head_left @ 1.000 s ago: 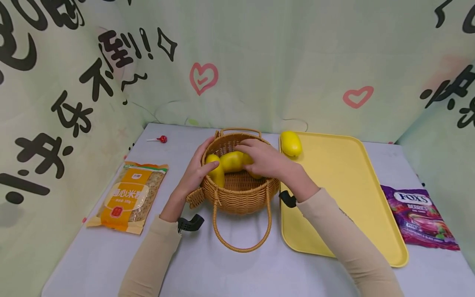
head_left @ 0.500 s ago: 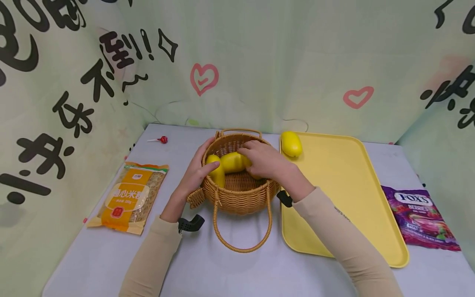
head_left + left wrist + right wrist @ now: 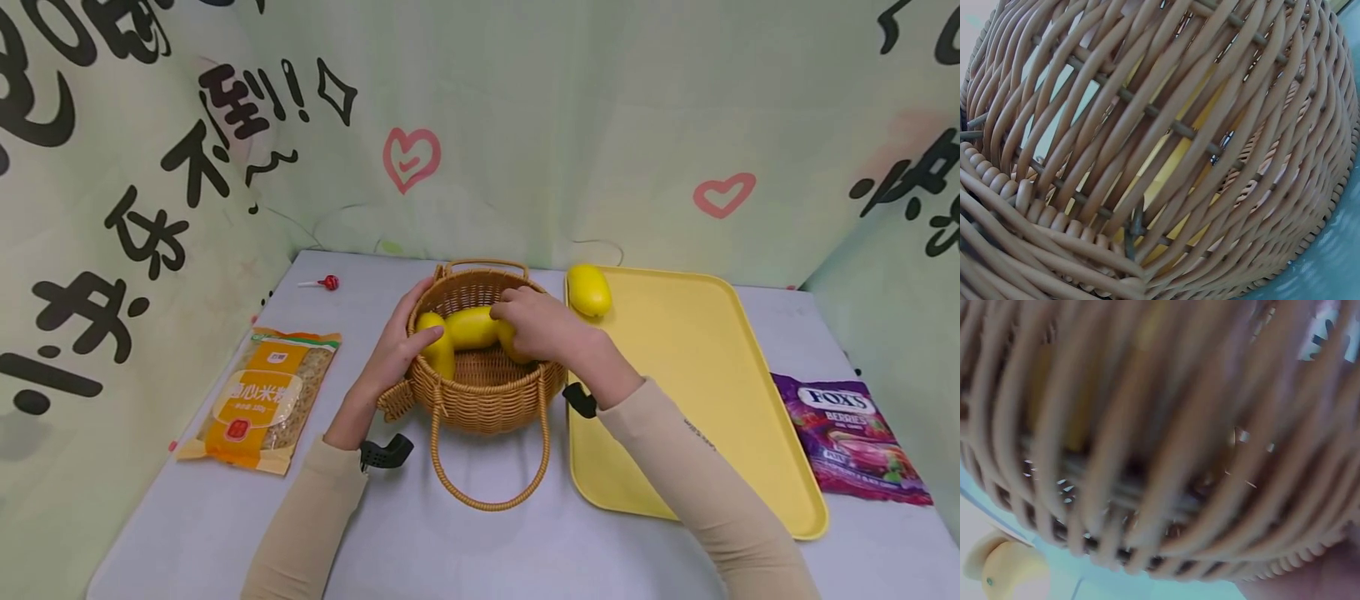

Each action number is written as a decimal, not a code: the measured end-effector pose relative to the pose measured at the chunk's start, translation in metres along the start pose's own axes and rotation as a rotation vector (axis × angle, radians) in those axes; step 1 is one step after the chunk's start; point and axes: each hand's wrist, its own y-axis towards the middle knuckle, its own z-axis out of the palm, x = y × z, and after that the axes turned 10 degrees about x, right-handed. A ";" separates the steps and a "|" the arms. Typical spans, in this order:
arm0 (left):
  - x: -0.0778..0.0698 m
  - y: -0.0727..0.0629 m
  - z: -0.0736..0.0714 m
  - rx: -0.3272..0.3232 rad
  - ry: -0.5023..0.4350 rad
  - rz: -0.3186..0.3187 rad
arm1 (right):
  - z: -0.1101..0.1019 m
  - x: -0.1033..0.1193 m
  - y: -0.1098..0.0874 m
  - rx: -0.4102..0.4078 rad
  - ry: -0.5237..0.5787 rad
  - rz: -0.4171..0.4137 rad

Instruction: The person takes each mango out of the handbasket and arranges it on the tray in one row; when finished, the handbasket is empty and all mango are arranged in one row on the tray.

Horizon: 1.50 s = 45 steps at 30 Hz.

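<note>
A round wicker basket (image 3: 487, 408) stands mid-table, its front handle hanging down onto the cloth. My left hand (image 3: 393, 342) grips the basket's left side, thumb over the rim. Inside lie smooth, oblong yellow fruits: one against the left wall (image 3: 437, 348), a second yellow fruit (image 3: 471, 328) across the back, and a third yellow fruit (image 3: 510, 340) at the right. My right hand (image 3: 543, 325) reaches over the right rim with curled fingers on that third fruit, partly hiding it. Both wrist views are filled by the basket's weave (image 3: 1210, 125), with yellow showing through the gaps.
Right of the basket lies a yellow tray (image 3: 675, 400), with another yellow fruit (image 3: 588, 290) at its back left corner. A purple FOX'S candy bag (image 3: 847, 437) is beyond it. On the left are an orange grain packet (image 3: 262, 400) and a red lollipop (image 3: 328, 282).
My right hand has shifted slightly right inside the basket and its fingers have curled in, leaving more of the right-hand yellow fruit visible. The left hand has stayed put on the basket.
</note>
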 end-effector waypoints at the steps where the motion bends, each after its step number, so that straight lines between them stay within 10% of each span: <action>1: 0.000 0.000 0.000 0.001 -0.002 0.003 | -0.001 0.000 -0.001 0.013 0.012 -0.002; 26: 0.002 -0.001 0.001 0.001 -0.006 -0.006 | -0.002 -0.001 0.009 0.238 0.090 0.014; 45: -0.003 -0.002 0.000 0.001 -0.012 -0.021 | -0.006 -0.010 0.001 0.014 0.347 -0.110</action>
